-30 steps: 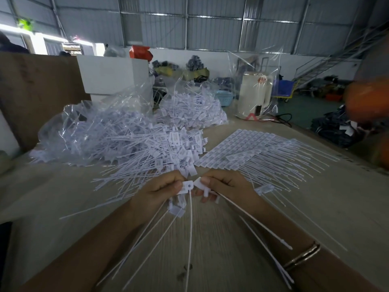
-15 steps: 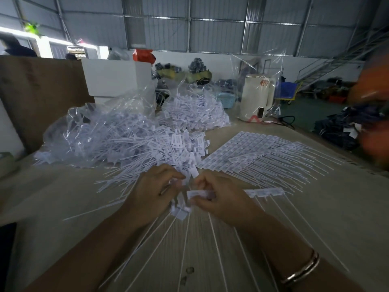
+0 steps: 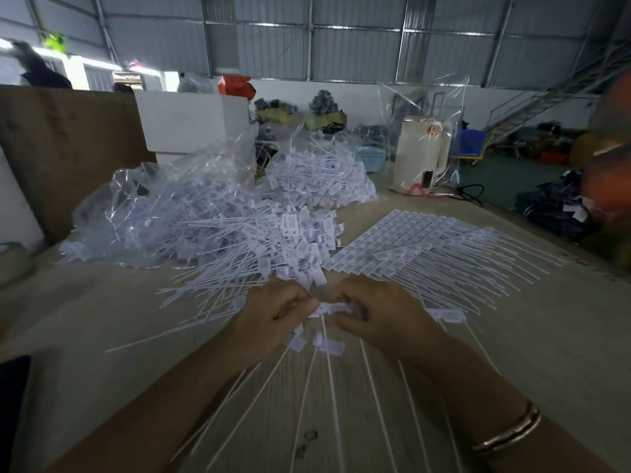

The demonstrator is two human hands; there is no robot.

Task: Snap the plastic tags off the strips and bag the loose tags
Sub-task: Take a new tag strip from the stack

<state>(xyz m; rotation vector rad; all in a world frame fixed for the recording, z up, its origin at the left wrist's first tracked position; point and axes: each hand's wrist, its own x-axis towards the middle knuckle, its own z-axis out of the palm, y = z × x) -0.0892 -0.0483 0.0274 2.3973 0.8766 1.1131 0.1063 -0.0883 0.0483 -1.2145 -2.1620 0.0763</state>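
My left hand (image 3: 273, 317) and my right hand (image 3: 379, 317) meet at the table's middle, both pinching one white strip of plastic tags (image 3: 336, 308) between them. The strip's long thin tails fan down toward me. Under my left hand hang several loose tags (image 3: 295, 343) that its fingers also grip. A heap of loose tags (image 3: 273, 247) lies just beyond my hands. Whole strips (image 3: 420, 244) lie in a flat stack to the right. Two clear bags of tags sit behind, a larger bag (image 3: 164, 213) at the left and a smaller bag (image 3: 321, 179) farther back.
The beige table (image 3: 546, 336) carries a cream appliance wrapped in clear plastic (image 3: 421, 155) at the back right. A brown board (image 3: 61, 148) and white boxes (image 3: 184, 124) stand behind the bags. An orange blur (image 3: 611, 158) fills the right edge.
My hands came together after pulling a tag loose a second ago. My right hand has taken up a fresh strip, and both hands now pinch it close together.
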